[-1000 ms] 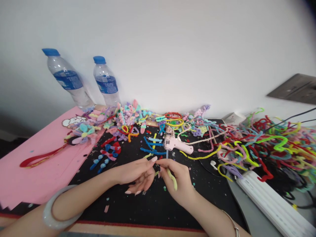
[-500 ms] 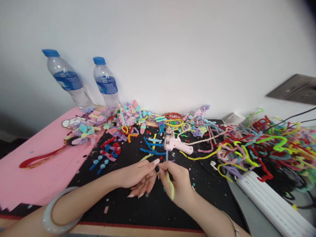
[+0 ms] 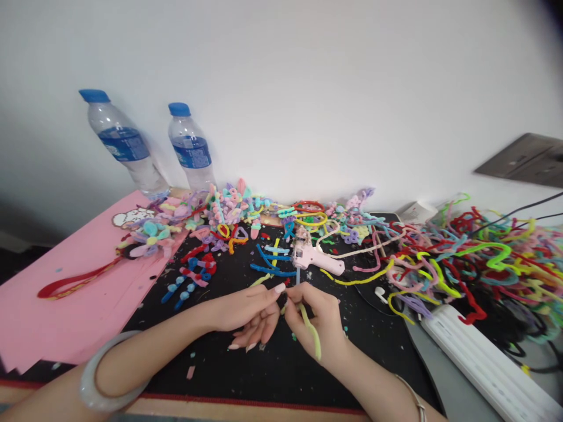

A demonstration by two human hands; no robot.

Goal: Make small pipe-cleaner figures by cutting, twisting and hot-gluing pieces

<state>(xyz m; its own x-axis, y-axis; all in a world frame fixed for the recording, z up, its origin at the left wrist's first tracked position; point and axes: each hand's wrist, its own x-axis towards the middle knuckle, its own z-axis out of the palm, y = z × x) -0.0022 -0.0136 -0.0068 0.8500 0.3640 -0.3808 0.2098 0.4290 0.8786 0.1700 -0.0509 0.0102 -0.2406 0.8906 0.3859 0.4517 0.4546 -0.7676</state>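
Note:
Over the black mat (image 3: 229,375), my two hands meet fingertip to fingertip. My left hand (image 3: 250,313) pinches a small black piece (image 3: 282,300) between thumb and curled fingers; its exact kind is too small to make out. A pale yellow-green pipe cleaner (image 3: 311,331) runs from the fingers of my right hand (image 3: 316,319) and hangs across them. That hand is closed in a pinch at the same black piece. Just beyond the fingertips lies a pale pink glue gun (image 3: 320,261) with a clear glue stick poking out. Blue pipe cleaners (image 3: 272,269) lie left of it.
Heaps of pipe-cleaner shapes (image 3: 233,208) line the wall. A tangled pile of coloured pipe cleaners (image 3: 466,252) and a white power strip (image 3: 484,363) sit at right. Two water bottles (image 3: 191,149) stand behind pink sheets (image 3: 79,252). A white earbud (image 3: 380,293) lies on the mat.
The free end of the pipe cleaner has swung slightly right and down. My right fingers have shifted a little around the black piece; my left hand has barely moved.

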